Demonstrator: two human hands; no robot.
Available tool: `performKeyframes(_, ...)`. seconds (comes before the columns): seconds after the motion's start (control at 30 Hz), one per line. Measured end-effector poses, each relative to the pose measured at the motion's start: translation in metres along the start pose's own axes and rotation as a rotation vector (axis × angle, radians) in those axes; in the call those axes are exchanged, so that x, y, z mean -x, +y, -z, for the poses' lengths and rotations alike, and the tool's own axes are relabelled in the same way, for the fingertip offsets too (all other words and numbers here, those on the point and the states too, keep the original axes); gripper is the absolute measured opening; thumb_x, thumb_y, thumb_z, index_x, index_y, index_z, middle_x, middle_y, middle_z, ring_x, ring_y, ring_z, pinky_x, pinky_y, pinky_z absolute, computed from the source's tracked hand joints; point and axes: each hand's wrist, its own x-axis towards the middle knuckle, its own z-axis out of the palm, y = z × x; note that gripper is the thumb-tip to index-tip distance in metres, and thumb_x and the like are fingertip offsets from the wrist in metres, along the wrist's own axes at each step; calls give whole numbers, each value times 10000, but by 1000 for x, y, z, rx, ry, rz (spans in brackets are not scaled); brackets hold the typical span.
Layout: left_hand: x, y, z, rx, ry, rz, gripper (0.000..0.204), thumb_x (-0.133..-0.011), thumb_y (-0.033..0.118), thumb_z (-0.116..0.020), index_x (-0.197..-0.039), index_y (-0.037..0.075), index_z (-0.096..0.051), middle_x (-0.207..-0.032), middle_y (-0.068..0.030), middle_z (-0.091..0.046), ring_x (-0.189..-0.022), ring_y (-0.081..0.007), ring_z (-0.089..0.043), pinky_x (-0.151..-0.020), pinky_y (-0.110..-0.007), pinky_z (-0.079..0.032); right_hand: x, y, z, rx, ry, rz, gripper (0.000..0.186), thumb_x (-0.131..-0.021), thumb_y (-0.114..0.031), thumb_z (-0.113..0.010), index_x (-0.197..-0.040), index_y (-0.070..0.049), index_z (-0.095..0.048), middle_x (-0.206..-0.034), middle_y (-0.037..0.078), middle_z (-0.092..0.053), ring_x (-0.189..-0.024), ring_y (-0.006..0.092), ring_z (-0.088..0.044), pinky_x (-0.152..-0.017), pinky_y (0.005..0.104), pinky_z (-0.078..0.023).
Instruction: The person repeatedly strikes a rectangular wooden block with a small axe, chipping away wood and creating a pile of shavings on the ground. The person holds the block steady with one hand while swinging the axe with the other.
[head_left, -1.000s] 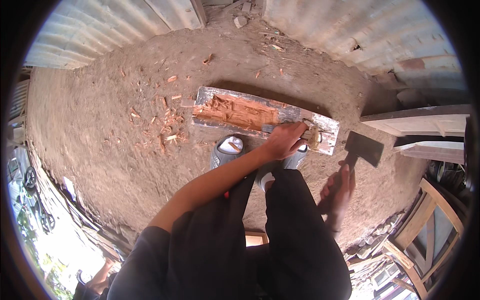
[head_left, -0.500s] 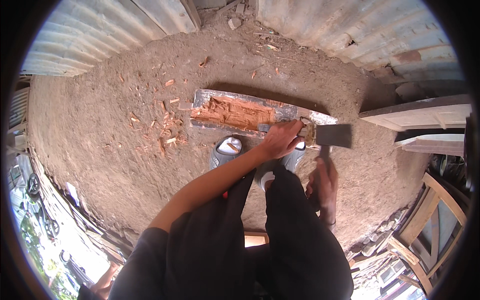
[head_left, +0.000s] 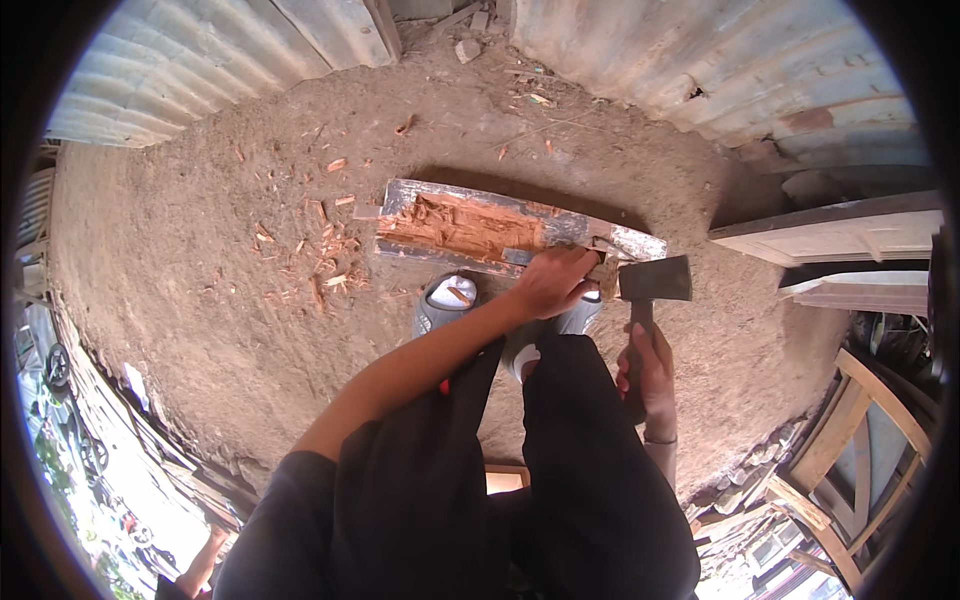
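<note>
A thick wooden plank (head_left: 565,228) with worn dark and pale paint lies on the dirt in front of my feet, its top cut into a rough reddish hollow. My left hand (head_left: 552,282) is wrapped round the handle of a chisel, whose flat metal blade (head_left: 517,256) rests at the near right part of the hollow. My right hand (head_left: 652,375) grips a hatchet (head_left: 655,280) by its handle. The hatchet's blunt end faces left, close to the chisel's handle end; whether they touch I cannot tell.
Wood chips (head_left: 330,250) are scattered left of the plank. My grey shoes (head_left: 440,310) stand at its near edge. Corrugated metal sheets (head_left: 720,70) line the far side. A panelled wooden piece (head_left: 830,235) and a wooden frame (head_left: 860,450) are at the right.
The hatchet head, blurred before, is now sharp, a little further left and lower, and tilted. My left hand and the chisel stay at nearly the same place on the plank.
</note>
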Motion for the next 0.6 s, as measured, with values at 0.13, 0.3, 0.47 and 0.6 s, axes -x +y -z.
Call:
performKeyframes(0.13,2,2,-3,-20,3,10,372,-921,260,-751,-1150,55,-541,-975,-148,-647,-858,-363,-690,-733,-465,-545,12,0,11,-121,107,63,454,-1078,-466,-564,-1277,-58,-544,-669,21,-499,-429,125,-494,-380,284,-408)
performKeyframes(0.3,-4,4,-2,34,17,164,372,-929,264,-742,-1169,60,-544,-1028,-146,-645,-913,-360,-689,-762,-458,-544,9,10,-29,-285,409,210,411,-1080,-446,-551,-1216,-61,-506,-677,26,-496,-437,127,-506,-367,283,-406)
performKeyframes(0.47,12,-4,3,-105,54,100,373,-940,271,-728,-1192,60,-551,-1053,-151,-644,-952,-366,-684,-777,-458,-544,4,11,-9,77,-4,99,387,-1073,-405,-569,-1171,-32,-533,-663,35,-518,-423,136,-514,-372,291,-426)
performKeyframes(0.6,11,-6,13,-74,17,126,374,-939,268,-728,-1202,61,-559,-1065,-144,-643,-945,-364,-686,-772,-458,-547,25,-15,-10,-32,84,127,424,-1090,-420,-533,-1262,-32,-543,-658,22,-498,-421,117,-492,-374,274,-406)
